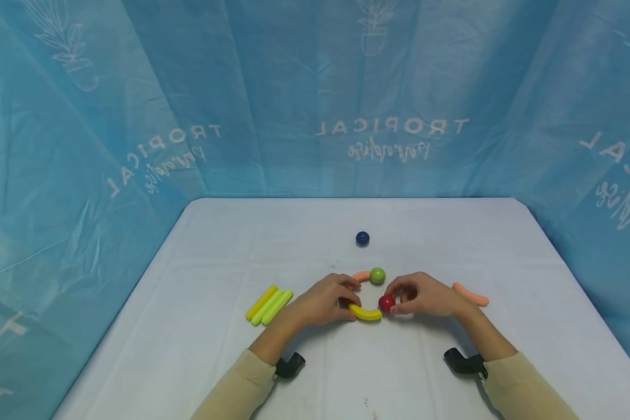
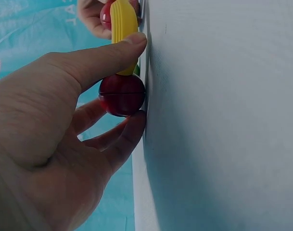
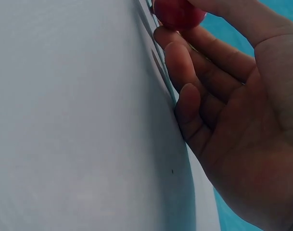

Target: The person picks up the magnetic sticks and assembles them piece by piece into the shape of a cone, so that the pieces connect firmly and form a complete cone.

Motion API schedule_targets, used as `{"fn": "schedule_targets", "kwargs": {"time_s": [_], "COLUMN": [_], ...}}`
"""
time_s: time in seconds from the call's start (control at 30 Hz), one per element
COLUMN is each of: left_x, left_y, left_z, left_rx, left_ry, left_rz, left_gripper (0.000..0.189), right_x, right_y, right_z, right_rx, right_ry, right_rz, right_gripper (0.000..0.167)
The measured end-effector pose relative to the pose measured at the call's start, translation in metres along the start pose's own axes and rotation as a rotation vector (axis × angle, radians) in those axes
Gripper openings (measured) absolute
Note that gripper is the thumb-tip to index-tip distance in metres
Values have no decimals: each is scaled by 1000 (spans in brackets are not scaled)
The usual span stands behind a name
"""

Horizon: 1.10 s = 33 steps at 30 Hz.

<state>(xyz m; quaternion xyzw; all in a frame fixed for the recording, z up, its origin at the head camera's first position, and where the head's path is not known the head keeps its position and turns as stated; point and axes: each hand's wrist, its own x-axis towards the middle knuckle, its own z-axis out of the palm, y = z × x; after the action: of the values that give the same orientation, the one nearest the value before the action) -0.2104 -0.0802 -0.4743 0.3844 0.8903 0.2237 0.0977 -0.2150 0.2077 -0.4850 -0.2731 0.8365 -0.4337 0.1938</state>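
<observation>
My left hand (image 1: 322, 300) has its fingers curled round a dark red ball (image 2: 122, 95), with the thumb against a curved yellow stick (image 1: 366, 313). The ridged stick meets that ball at its left end. Between thumb and fingers, my right hand (image 1: 425, 294) pinches a red ball (image 1: 386, 303) at the stick's right end; whether the two touch is unclear. Beyond the hands, a green ball (image 1: 377, 276) adjoins a curved orange stick (image 1: 361, 276), whose left end is hidden behind the left fingers. All stand low over the white table.
A dark blue ball (image 1: 363, 238) lies farther back. Left of the left hand lie a straight yellow stick (image 1: 261, 302) and two yellow-green sticks (image 1: 277, 307). Another curved orange stick (image 1: 470, 294) is beyond the right wrist. Blue printed curtains (image 1: 346, 175) surround the white table (image 1: 215, 245).
</observation>
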Motion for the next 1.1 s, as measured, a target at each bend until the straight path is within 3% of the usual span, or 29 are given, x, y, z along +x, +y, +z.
{"fn": "schedule_targets", "kwargs": {"time_s": [0.4, 0.73, 0.93, 1.1], "left_x": [-1, -1, -2, -2], "left_y": [0, 0, 2, 1], "left_z": [-1, 2, 1, 1], "left_rx": [41, 11, 9, 11], "left_ry": [5, 1, 13, 22], "left_rz": [-11, -5, -33, -21], "left_gripper": [21, 21, 22, 23], "right_x": [2, -3, -8, -17], "right_y": [-5, -1, -1, 2], "right_z": [2, 2, -6, -16], "right_rx": [-52, -95, -100, -154], "right_ry": [-14, -27, 26, 107], "right_rz": [28, 26, 15, 33], "right_gripper": [27, 28, 29, 29]}}
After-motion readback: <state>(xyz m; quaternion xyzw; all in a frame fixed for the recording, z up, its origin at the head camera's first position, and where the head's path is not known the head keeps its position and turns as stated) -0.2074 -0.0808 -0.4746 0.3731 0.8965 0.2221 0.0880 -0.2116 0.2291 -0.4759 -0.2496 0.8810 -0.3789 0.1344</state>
